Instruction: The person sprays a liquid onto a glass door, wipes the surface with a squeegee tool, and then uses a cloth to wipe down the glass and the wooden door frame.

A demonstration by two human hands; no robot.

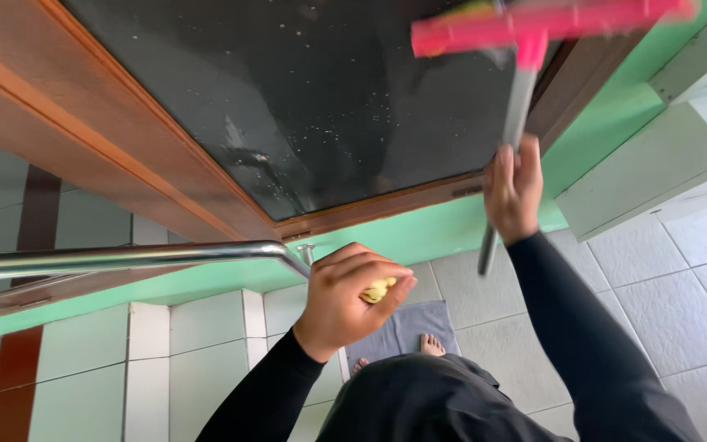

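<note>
Two hands are at work in the head view, both in black sleeves. At 1 o'clock from the middle of the frame, the right hand [513,190] is wrapped tight round the grey handle of a squeegee [525,49], whose pink head lies against the top of the dark glass [304,90], up at 12 to 1 o'clock. At 6 o'clock the left hand [345,299] is curled shut round a small yellow sponge [379,290], held clear of the pane.

Judging by the glass, the wiping is only partly done: white specks and wet streaks dot most of the pane, thickest toward its lower edge, and the squeegee head sits at the very top.

A brown wooden frame [165,164] borders the glass, with a green wall [419,233] beneath it. One steel rail [124,258] runs in from 9 o'clock. Below lie a pale tiled floor [681,311] and a grey mat [407,323], on which bare toes show.
</note>
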